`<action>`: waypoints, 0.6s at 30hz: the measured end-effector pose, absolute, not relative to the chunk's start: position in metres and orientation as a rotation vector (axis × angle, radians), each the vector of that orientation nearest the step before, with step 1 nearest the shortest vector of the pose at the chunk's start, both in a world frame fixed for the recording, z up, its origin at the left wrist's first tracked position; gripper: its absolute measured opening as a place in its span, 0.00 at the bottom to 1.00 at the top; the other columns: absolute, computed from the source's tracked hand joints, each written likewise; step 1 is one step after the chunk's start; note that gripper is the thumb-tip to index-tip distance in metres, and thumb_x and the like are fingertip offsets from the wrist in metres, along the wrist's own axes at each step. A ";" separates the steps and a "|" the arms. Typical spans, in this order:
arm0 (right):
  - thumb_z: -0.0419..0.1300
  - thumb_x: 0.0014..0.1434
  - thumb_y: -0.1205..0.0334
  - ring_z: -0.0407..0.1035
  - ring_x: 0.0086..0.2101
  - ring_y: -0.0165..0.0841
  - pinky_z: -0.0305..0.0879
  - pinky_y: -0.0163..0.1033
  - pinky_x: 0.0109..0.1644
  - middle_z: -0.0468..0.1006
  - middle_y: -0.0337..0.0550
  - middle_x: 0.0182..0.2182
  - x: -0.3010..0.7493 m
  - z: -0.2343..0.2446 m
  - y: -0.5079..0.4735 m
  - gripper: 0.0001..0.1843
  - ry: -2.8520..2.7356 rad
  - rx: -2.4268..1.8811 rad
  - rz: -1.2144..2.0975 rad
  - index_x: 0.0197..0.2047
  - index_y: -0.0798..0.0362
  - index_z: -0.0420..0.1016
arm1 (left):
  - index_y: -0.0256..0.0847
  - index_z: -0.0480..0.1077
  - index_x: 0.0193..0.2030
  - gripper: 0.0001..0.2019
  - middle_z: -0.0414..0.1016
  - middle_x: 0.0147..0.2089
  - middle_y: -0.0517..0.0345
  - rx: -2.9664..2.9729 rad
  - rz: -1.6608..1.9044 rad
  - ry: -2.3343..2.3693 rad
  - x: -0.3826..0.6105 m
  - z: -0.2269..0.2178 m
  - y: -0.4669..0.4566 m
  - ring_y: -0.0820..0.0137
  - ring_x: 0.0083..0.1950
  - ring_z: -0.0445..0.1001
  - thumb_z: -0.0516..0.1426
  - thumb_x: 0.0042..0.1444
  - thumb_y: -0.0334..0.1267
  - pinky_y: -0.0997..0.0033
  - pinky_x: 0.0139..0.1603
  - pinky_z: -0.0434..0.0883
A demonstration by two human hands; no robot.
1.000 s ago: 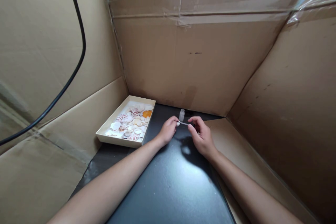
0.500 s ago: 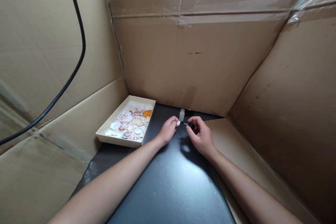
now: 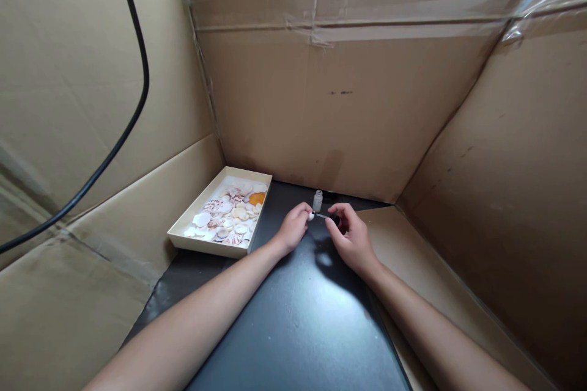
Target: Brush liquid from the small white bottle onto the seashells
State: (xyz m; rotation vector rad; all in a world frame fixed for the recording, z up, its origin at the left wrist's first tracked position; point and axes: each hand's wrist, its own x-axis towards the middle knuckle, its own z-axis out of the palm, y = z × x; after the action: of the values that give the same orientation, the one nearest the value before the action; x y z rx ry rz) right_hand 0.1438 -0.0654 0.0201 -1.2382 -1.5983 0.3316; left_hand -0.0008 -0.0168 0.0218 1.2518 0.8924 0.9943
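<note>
Pinched in the fingertips of my left hand [image 3: 292, 230] is a small white shell [image 3: 311, 216]. My right hand [image 3: 356, 241] grips a small brush by its black cap [image 3: 335, 220], and the thin stem [image 3: 321, 216] points left. The dark brush tip meets the shell, or lies just in front of it. Just beyond the hands, a small clear open bottle [image 3: 318, 202] stands upright on the dark tabletop [image 3: 293, 311]. To the left of my left hand lies a shallow cream tray [image 3: 208, 247] with many white, reddish-striped and orange shells [image 3: 229, 212].
Cardboard walls [image 3: 316, 116] close in the table at the back and on both sides. A flat cardboard sheet [image 3: 394, 235] lies along the right. A black cable [image 3: 141, 55] hangs down at the left.
The brush tip has moved slightly left, onto or right by the shell. My right-hand fingers have shifted a little around the cap. The tray and bottle have stayed put.
</note>
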 end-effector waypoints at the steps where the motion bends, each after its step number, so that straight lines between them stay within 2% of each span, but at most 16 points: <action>1: 0.56 0.57 0.59 0.58 0.25 0.28 0.57 0.33 0.29 0.63 0.34 0.25 0.144 0.020 -0.065 0.08 -1.598 -1.244 0.314 0.41 0.51 0.66 | 0.40 0.57 0.28 0.04 0.49 0.17 0.70 1.254 0.994 0.894 -0.001 0.022 -0.017 0.79 0.16 0.50 0.47 0.52 0.31 0.79 0.19 0.47; 6: 0.54 0.60 0.59 0.58 0.25 0.28 0.57 0.33 0.29 0.64 0.34 0.25 0.144 0.020 -0.065 0.07 -1.599 -1.230 0.349 0.42 0.51 0.66 | 0.40 0.58 0.28 0.04 0.49 0.17 0.70 1.255 0.990 0.898 -0.001 0.021 -0.016 0.79 0.16 0.50 0.48 0.53 0.32 0.79 0.19 0.47; 11: 0.56 0.58 0.59 0.58 0.25 0.29 0.57 0.34 0.30 0.64 0.34 0.25 0.144 0.020 -0.066 0.08 -1.598 -1.236 0.319 0.41 0.51 0.66 | 0.40 0.58 0.28 0.04 0.50 0.18 0.70 1.268 0.989 0.897 -0.001 0.021 -0.017 0.79 0.17 0.50 0.47 0.52 0.32 0.79 0.19 0.47; 15: 0.52 0.62 0.58 0.59 0.25 0.28 0.57 0.34 0.30 0.65 0.35 0.26 0.145 0.020 -0.066 0.08 -1.601 -1.199 0.377 0.42 0.51 0.66 | 0.40 0.58 0.28 0.04 0.49 0.18 0.70 1.264 0.991 0.901 -0.001 0.021 -0.016 0.79 0.16 0.50 0.47 0.53 0.32 0.79 0.19 0.47; 18: 0.56 0.59 0.58 0.58 0.24 0.29 0.56 0.34 0.29 0.63 0.33 0.24 0.145 0.019 -0.065 0.08 -1.588 -1.240 0.352 0.41 0.51 0.66 | 0.40 0.58 0.28 0.04 0.50 0.18 0.70 1.275 0.981 0.909 -0.001 0.021 -0.016 0.79 0.17 0.50 0.46 0.53 0.31 0.79 0.19 0.47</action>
State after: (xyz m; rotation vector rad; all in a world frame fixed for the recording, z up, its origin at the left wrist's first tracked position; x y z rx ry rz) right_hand 0.1446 -0.0650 0.0189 -1.2405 -1.5882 0.3521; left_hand -0.0010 -0.0162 0.0210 1.2753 0.9085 0.9813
